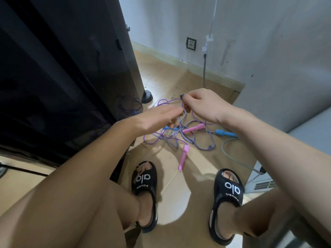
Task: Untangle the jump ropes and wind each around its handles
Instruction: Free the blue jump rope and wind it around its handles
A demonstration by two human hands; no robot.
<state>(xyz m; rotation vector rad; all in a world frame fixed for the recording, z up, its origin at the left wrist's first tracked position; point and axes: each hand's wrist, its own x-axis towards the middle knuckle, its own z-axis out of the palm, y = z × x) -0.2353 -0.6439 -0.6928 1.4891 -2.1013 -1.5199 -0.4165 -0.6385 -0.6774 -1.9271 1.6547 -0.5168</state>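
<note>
**Head view: two hands over tangled jump ropes on the floor**

Head view, looking down past bare knees at a tan tiled floor (pixel 172 194). A knot of two jump ropes lies there, in front of two feet in black sandals (pixel 144 179).

The right hand (pixel 202 104) is raised above the tangle. Its grip is pressed together: thumb and fingertips pinch a loop of the thin purple rope (pixel 166 102), lifting it off the floor.

The left hand (pixel 155 119) hovers just beside the right, blurred, over the left part of the tangle. Its fingers look mostly straight and spread, but whether they touch a rope cannot be told.

Below the hands, the purple rope and a blue-and-white striped rope (pixel 186 138) cross over each other many times. One pink handle (pixel 193 128) lies within the tangle; a second pink handle (pixel 183 157) points toward the feet. A blue handle (pixel 226 133) lies to the right, and a second blue handle (pixel 169 128) peeks out beneath the left hand.

A dark cabinet (pixel 62 77) stands at left. A grey cable (pixel 232 154) curves across the floor at right.
</note>
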